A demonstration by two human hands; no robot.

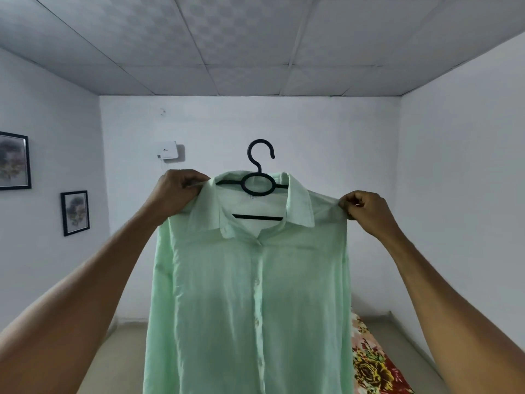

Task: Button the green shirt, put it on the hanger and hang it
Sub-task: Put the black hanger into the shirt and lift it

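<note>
Head view: one green shirt (250,294) on one black hanger (258,183); two hands, fingers (196,182) pinching shirt shoulders.

Pale green shirt (250,294) buttoned down the front, hanging upright on black hanger (258,182), hook free above collar.

I see the shirt (247,294) held up in the middle, in front of the far wall, with the hanger (258,183) inside its collar and the hook standing above the neckline. My left hand (177,191) pinches the left shoulder and my right hand (366,211) pinches the right shoulder, the shirt between them. Behind the shirt, up and to the left, a wall box (167,150) sits on the far wall. Two framed pictures (75,213) hang on the left wall. The bed (372,362) lies low to the right, partly behind the shirt
</note>
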